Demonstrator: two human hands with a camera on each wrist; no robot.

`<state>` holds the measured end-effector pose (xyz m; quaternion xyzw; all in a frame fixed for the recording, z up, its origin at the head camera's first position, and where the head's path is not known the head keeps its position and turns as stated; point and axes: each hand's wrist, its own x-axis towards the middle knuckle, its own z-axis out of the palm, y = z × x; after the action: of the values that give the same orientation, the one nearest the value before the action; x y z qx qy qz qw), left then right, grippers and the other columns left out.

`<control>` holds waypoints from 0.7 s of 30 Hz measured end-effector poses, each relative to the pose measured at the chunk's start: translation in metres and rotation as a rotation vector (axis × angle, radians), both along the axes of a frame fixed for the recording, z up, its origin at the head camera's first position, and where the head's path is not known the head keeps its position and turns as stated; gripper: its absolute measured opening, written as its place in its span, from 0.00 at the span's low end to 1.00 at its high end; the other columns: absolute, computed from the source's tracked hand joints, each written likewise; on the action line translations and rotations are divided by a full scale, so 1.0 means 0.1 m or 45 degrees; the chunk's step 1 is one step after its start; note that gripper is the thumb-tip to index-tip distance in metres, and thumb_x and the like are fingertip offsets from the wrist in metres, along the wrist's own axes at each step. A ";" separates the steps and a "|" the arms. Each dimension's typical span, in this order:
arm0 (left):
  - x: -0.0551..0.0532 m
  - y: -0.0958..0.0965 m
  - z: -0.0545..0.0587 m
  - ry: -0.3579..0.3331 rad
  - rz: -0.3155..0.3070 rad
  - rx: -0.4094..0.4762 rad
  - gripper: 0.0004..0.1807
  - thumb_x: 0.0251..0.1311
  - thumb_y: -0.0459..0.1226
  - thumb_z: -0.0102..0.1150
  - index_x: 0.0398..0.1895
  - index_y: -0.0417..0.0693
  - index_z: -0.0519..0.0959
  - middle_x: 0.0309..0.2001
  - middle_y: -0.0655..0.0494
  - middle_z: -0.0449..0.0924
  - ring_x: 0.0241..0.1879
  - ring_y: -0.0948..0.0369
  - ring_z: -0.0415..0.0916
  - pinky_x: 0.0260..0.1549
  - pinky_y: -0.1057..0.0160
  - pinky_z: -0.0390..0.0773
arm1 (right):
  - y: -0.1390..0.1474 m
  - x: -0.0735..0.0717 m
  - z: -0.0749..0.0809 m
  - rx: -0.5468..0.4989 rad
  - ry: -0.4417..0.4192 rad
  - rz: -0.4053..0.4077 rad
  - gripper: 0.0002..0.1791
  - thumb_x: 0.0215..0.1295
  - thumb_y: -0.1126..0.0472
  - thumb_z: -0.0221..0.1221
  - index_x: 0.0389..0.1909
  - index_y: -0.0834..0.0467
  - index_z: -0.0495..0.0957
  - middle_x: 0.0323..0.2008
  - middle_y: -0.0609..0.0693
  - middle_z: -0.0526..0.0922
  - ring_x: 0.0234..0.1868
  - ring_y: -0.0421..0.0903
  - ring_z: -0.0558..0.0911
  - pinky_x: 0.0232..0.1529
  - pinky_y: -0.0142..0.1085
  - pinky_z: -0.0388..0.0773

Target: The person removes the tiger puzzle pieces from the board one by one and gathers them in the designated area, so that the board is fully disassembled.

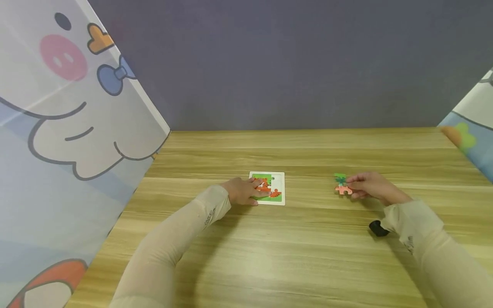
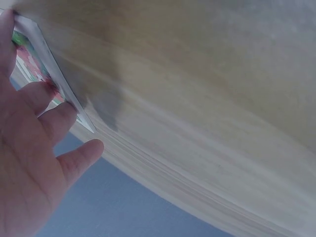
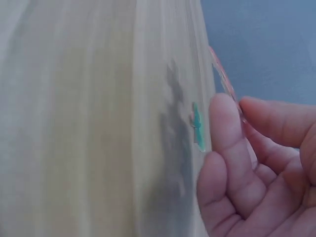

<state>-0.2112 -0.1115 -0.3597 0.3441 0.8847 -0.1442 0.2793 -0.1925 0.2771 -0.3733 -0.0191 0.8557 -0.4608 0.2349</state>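
Observation:
A square puzzle board [image 1: 283, 188] with a white frame and an orange tiger picture on green lies on the table. Its upper right part shows bare white. My left hand [image 1: 242, 191] rests on the board's left side, fingers spread and fairly straight; the left wrist view has the frame edge [image 2: 59, 76] beneath the fingers. Farther right, my right hand [image 1: 371, 187] pinches an orange-pink puzzle piece [image 1: 342, 190] between thumb and finger. In the right wrist view that piece [image 3: 223, 74] is seen nearly edge-on. A green puzzle piece [image 1: 340, 176] lies on the table just beyond it.
The wood-grain table [image 1: 269, 252] runs back to a dark grey panel [image 1: 292, 64]. A cartoon-printed wall [image 1: 77, 128] stands along the left, and another printed panel [image 1: 473, 128] is on the right. Something black [image 1: 378, 228] sits under the right wrist.

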 end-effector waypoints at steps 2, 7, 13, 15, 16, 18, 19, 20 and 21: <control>0.00 0.00 0.00 -0.004 0.009 0.010 0.32 0.78 0.53 0.44 0.81 0.74 0.51 0.84 0.50 0.41 0.82 0.49 0.46 0.37 0.63 0.78 | 0.00 0.01 -0.01 0.001 0.005 -0.015 0.26 0.80 0.62 0.48 0.67 0.79 0.63 0.41 0.40 0.83 0.32 0.31 0.85 0.41 0.29 0.84; 0.02 -0.01 0.02 -0.016 0.054 0.036 0.32 0.77 0.54 0.43 0.81 0.75 0.50 0.84 0.52 0.38 0.82 0.52 0.44 0.63 0.49 0.76 | 0.02 0.00 -0.03 -0.001 0.006 -0.044 0.26 0.80 0.63 0.48 0.68 0.80 0.62 0.35 0.35 0.82 0.31 0.31 0.84 0.40 0.28 0.84; 0.03 -0.01 0.03 -0.030 0.063 0.052 0.33 0.77 0.54 0.43 0.81 0.75 0.50 0.84 0.53 0.38 0.83 0.53 0.42 0.73 0.44 0.66 | 0.04 -0.03 0.00 -0.008 -0.018 -0.047 0.25 0.79 0.63 0.50 0.67 0.78 0.65 0.34 0.33 0.82 0.31 0.31 0.85 0.40 0.28 0.84; 0.03 -0.01 0.03 -0.033 0.074 0.059 0.33 0.77 0.54 0.43 0.81 0.75 0.51 0.84 0.53 0.37 0.83 0.53 0.42 0.74 0.43 0.63 | 0.04 -0.03 0.00 -0.009 -0.022 -0.046 0.24 0.79 0.64 0.50 0.65 0.78 0.66 0.33 0.33 0.83 0.31 0.31 0.85 0.40 0.28 0.84; 0.03 -0.01 0.02 -0.036 0.078 0.061 0.33 0.76 0.54 0.44 0.81 0.75 0.51 0.84 0.53 0.37 0.83 0.53 0.41 0.74 0.43 0.63 | 0.04 -0.03 0.01 -0.009 -0.021 -0.045 0.23 0.79 0.65 0.49 0.65 0.79 0.67 0.33 0.32 0.83 0.30 0.31 0.84 0.39 0.28 0.84; 0.02 -0.01 0.02 -0.036 0.086 0.061 0.33 0.76 0.54 0.44 0.81 0.75 0.50 0.84 0.53 0.37 0.83 0.54 0.41 0.74 0.43 0.63 | 0.03 -0.03 0.01 -0.008 -0.020 -0.040 0.22 0.79 0.66 0.49 0.64 0.79 0.68 0.33 0.32 0.83 0.30 0.31 0.84 0.38 0.28 0.83; 0.02 -0.01 0.02 -0.031 0.087 0.057 0.33 0.76 0.54 0.44 0.81 0.75 0.51 0.84 0.54 0.37 0.83 0.54 0.42 0.74 0.44 0.64 | 0.03 -0.03 0.01 -0.008 -0.018 -0.039 0.22 0.78 0.66 0.49 0.64 0.79 0.68 0.33 0.32 0.83 0.30 0.31 0.84 0.38 0.28 0.83; 0.02 -0.01 0.02 -0.025 0.084 0.050 0.33 0.76 0.54 0.44 0.81 0.76 0.51 0.84 0.54 0.38 0.83 0.54 0.42 0.73 0.45 0.66 | 0.03 -0.03 0.00 -0.011 -0.017 -0.036 0.22 0.78 0.67 0.49 0.64 0.79 0.68 0.33 0.33 0.84 0.30 0.31 0.84 0.38 0.28 0.83; 0.02 -0.01 0.02 -0.024 0.082 0.043 0.33 0.76 0.54 0.44 0.81 0.76 0.50 0.84 0.54 0.38 0.83 0.53 0.42 0.70 0.49 0.70 | 0.02 -0.03 0.00 -0.013 -0.017 -0.032 0.22 0.78 0.67 0.50 0.64 0.79 0.68 0.33 0.33 0.83 0.30 0.31 0.84 0.38 0.28 0.83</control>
<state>-0.2091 -0.1123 -0.3581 0.3214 0.8950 -0.1168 0.2864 -0.1960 0.2794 -0.3733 -0.0066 0.8519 -0.4680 0.2348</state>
